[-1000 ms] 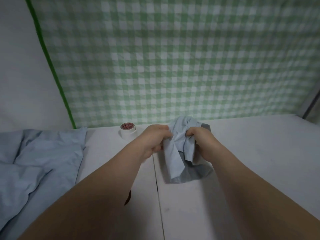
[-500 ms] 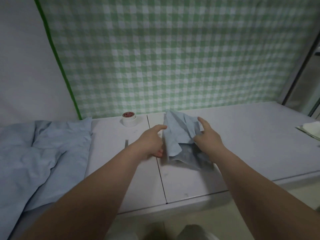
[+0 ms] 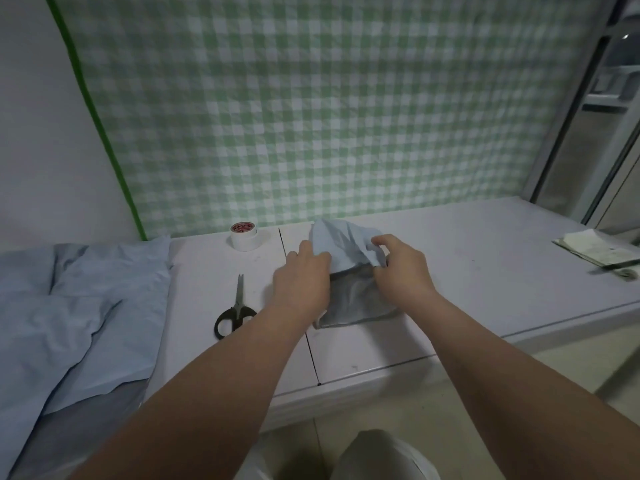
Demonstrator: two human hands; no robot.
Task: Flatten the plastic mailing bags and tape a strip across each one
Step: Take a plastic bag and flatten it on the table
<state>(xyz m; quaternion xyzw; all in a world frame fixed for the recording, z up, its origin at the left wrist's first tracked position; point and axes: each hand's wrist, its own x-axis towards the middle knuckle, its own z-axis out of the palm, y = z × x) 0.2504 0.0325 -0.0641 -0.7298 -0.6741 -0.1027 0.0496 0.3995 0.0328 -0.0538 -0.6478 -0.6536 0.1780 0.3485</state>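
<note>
as a crumpled mailing bag (image 3: 349, 244) is handled on the table (image 3: 485, 265)

where the white table's seam runs, the blue-and-grey bag lies just right of it, grey part flat, blue part bunched up. the right hand (image 3: 401, 271) pinches the blue fold, fingers curled. the left hand (image 3: 301, 282) rests at the bag's left edge, fingertips hidden by the fold, so its grip cannot be told. scissors (image 3: 235, 310) lie left of that hand, a tape roll (image 3: 244, 236) beyond them. more blue bags (image 3: 86, 306) are heaped far left.

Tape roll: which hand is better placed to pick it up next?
Left, probably. The tape roll stands left of the bag, nearer the left hand; the right hand pinches the bag's right side and would have to cross over.
</note>
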